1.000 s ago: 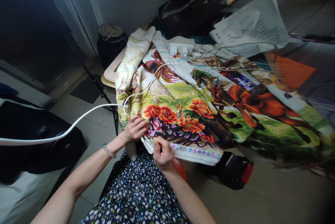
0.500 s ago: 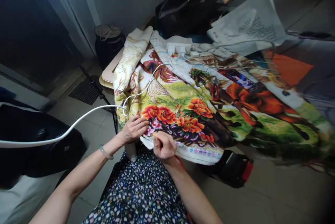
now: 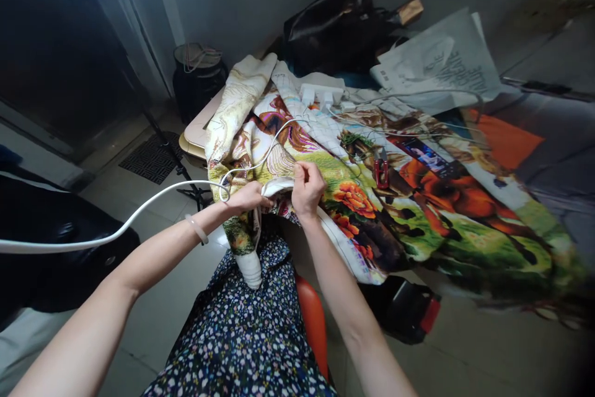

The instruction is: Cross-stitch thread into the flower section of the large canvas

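A large embroidery cloth [image 3: 356, 199] printed with orange flowers and horses is spread over the table. My left hand [image 3: 251, 197] is closed on its near edge, which is turned up so that a white border strip shows. Beside that fold my right hand [image 3: 307, 189] is closed, thumb and forefinger pinched together at the strip's right end; what they pinch is too small to make out. A rolled end of the cloth [image 3: 248, 268] hangs down at the left, over the floral dress [image 3: 260, 329].
Red snips [image 3: 381, 172], a bundle of green thread [image 3: 356, 139] and a lit phone [image 3: 427, 155] lie on the cloth. A white cable [image 3: 153, 196] crosses from the left towards a power strip [image 3: 323, 92]. Behind are a black bag [image 3: 330, 28] and a pale bag [image 3: 437, 65].
The near edge of the cloth has been folded up. My right hand has moved up and away from me, and my left hand has shifted slightly right and forward.
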A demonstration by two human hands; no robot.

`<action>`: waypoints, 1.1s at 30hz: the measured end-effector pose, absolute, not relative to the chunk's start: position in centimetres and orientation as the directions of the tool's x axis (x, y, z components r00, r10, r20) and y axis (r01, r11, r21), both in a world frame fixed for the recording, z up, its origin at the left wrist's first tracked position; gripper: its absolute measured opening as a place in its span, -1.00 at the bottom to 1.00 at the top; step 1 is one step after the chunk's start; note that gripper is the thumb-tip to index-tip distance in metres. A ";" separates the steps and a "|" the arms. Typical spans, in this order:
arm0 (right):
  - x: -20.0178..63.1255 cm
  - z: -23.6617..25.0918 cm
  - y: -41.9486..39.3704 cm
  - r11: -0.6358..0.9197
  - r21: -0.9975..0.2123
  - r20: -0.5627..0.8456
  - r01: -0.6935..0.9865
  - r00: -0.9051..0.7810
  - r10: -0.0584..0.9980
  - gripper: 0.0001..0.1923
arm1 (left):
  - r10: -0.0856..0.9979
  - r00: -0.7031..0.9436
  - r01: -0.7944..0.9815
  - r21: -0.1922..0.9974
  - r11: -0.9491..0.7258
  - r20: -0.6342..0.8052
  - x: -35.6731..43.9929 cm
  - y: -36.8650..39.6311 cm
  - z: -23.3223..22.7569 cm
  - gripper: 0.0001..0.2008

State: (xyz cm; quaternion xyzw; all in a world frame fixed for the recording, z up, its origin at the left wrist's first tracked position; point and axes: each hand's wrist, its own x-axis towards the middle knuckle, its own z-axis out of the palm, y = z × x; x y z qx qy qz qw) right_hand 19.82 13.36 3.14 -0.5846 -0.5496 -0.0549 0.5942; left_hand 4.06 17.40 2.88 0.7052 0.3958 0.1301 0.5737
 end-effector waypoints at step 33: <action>13.0 -1.6 4.0 -0.106 -0.982 -0.171 -0.156 0.503 0.847 -0.71 | 0.734 0.602 0.280 0.944 0.175 -0.315 4.1 16.9 2.6 -0.86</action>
